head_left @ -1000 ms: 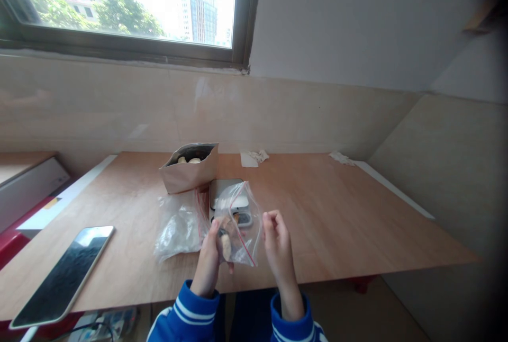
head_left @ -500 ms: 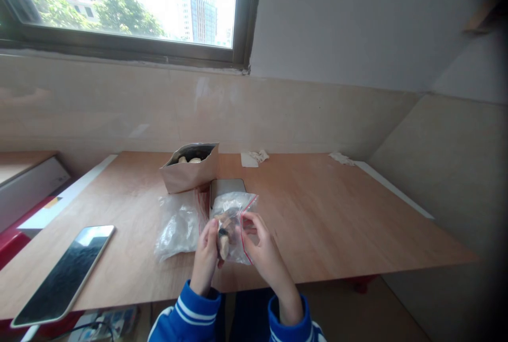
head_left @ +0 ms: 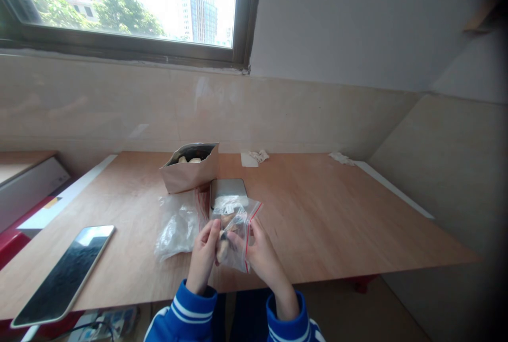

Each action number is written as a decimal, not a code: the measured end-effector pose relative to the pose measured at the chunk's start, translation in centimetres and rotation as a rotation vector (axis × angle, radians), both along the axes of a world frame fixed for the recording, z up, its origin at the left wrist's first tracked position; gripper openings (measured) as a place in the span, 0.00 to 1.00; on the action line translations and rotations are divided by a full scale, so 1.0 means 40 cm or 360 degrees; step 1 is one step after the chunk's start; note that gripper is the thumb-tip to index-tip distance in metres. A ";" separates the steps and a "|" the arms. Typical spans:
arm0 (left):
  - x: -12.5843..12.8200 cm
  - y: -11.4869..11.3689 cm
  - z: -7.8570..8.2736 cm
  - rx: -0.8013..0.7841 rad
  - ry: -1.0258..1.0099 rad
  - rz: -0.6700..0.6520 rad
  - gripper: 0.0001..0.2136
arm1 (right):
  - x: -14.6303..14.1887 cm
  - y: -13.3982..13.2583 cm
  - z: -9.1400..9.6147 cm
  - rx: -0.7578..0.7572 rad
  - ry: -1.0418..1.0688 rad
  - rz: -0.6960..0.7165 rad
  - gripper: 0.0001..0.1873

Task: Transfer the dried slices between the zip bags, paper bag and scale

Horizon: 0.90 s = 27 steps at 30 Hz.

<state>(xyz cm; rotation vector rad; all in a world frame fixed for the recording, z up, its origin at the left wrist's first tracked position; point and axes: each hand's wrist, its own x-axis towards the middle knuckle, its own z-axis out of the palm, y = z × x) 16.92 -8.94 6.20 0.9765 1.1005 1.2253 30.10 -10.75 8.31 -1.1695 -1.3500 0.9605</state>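
Right now the small clear zip bag (head_left: 235, 225) is held low in the centre of the frame, between the 2 hands and touching both. The left hand (head_left: 204, 251) pinches its lower left side and the right hand (head_left: 260, 254) pinches its red-striped edge. Its long axis tilts upward toward the silver scale (head_left: 227, 188) just behind it on the table (head_left: 337, 215).

No legible text or labels anywhere.

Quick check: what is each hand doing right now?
Left hand: closed on the small zip bag, at its left side.
Right hand: closed on the same bag, at its right edge.
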 end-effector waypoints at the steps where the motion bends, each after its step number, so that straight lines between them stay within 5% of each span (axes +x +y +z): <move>1: 0.000 0.001 0.000 -0.0001 -0.0030 0.0009 0.21 | -0.002 0.000 0.001 -0.0012 0.0025 -0.0030 0.17; 17: -0.023 0.016 0.007 -0.0419 -0.0861 0.0005 0.17 | -0.043 -0.004 0.039 -0.0023 0.0908 -0.0145 0.24; 23: -0.075 0.027 0.015 -0.0305 -0.1021 0.0102 0.15 | -0.041 -0.004 0.048 0.0010 0.1165 -0.0141 0.26; 27: -0.123 0.043 -0.015 -0.0252 -0.1090 0.0170 0.16 | -0.046 0.002 0.040 -0.0001 0.1256 -0.0170 0.24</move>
